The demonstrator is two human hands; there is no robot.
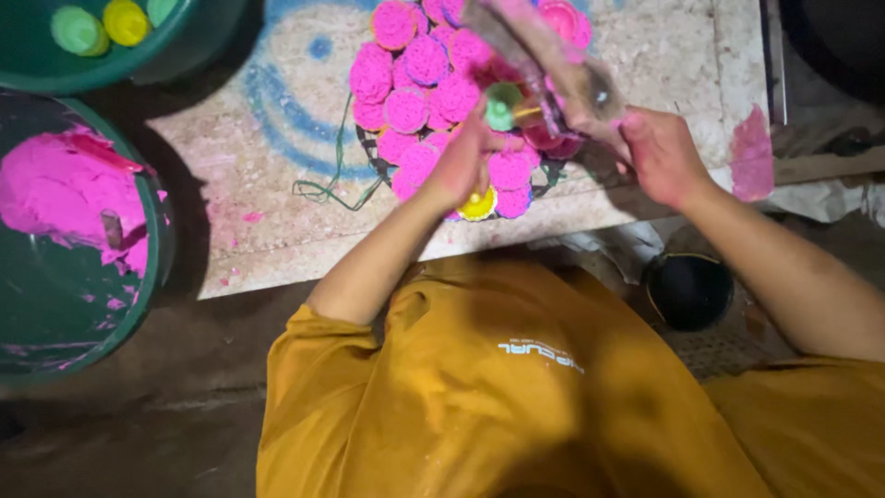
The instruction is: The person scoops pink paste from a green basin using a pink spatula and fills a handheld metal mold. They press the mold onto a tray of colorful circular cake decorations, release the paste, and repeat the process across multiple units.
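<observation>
My left hand [458, 161] holds a small green cap-shaped piece [502, 104] by its fingertips, above a cluster of round pink powder cakes [419, 88] set on a dark wire rack [369, 152]. My right hand [659, 152] grips the lower end of a clear plastic bag [553, 65] smeared with pink powder, which slants up to the left over the cakes. A yellow round mould [477, 205] lies at the near edge of the cluster, just under my left hand.
A big green tub [152, 277] with pink paste stands at left. Another green tub [175, 41] at top left holds green and yellow moulds. A pale board [277, 212] with blue rings lies under the rack. A black round pot [690, 290] sits near my right arm.
</observation>
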